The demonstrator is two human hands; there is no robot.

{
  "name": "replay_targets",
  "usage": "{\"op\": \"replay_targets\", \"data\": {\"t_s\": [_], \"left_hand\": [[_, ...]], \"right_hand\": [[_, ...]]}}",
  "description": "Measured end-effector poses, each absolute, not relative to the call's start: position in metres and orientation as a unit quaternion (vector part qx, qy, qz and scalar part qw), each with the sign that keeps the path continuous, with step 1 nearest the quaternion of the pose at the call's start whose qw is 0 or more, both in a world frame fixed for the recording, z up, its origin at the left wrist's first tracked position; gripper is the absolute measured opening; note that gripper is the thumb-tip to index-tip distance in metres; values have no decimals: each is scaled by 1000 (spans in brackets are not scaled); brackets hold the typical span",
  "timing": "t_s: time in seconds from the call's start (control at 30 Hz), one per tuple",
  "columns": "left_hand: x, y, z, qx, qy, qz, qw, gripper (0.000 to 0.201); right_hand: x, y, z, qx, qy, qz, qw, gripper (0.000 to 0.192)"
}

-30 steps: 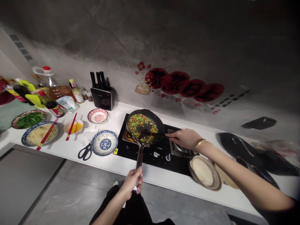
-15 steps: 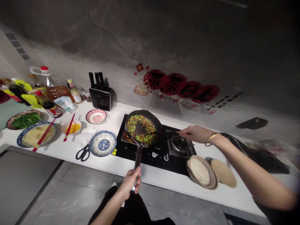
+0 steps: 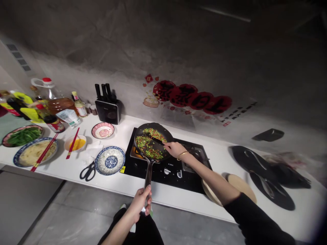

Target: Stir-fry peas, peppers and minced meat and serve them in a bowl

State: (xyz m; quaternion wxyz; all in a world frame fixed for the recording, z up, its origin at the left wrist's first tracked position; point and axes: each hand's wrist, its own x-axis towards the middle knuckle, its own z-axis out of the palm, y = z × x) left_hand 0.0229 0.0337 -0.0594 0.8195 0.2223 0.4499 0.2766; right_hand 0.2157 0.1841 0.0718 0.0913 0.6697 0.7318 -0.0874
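I see the tabletop (image 3: pixel 122 182) carrying the stove (image 3: pixel 163 168); on it sits my pan (image 3: pixel 150 143) of chopped vegetables; my left hand (image 3: pixel 140 201) has fingers wrapped round its handle; my right hand (image 3: pixel 174 149) grips a dark spatula (image 3: pixel 154 139) inside the pan.

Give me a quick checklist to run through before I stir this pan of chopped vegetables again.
1. Left hand gripping the long handle of the black frying pan: ok.
2. Right hand holding the dark spatula, blade in the pan: ok.
3. Chopped green and red vegetables all inside the rim: ok.
4. Pan seated over the left burner of the black glass hob: ok.
5. Flame on: cannot tell, the pan hides it.
6. Blue-and-white patterned plate and black scissors clear of the handle: ok.
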Motion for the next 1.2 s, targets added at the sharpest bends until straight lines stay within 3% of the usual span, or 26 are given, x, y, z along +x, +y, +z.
{"op": "replay_targets", "data": {"t_s": [0.2,0.37,0.5,0.73,0.97,1.2], "left_hand": [[23,34,-58,209,448,271,826,50],[23,34,-58,206,443,274,828,50],[23,33,-56,203,446,270,829,51],[24,35,-56,214,450,270,824,52],[24,35,-57,211,451,269,825,52],[22,34,-56,207,451,266,827,51]], "right_hand": [[244,141,132,675,708,-41,205,39],[281,123,173,688,683,-76,233,36],[274,123,152,672,703,-98,212,35],[254,176,99,727,681,-50,72,40],[264,192,72,741,663,-51,95,41],[274,163,58,748,659,-50,56,38]]}}
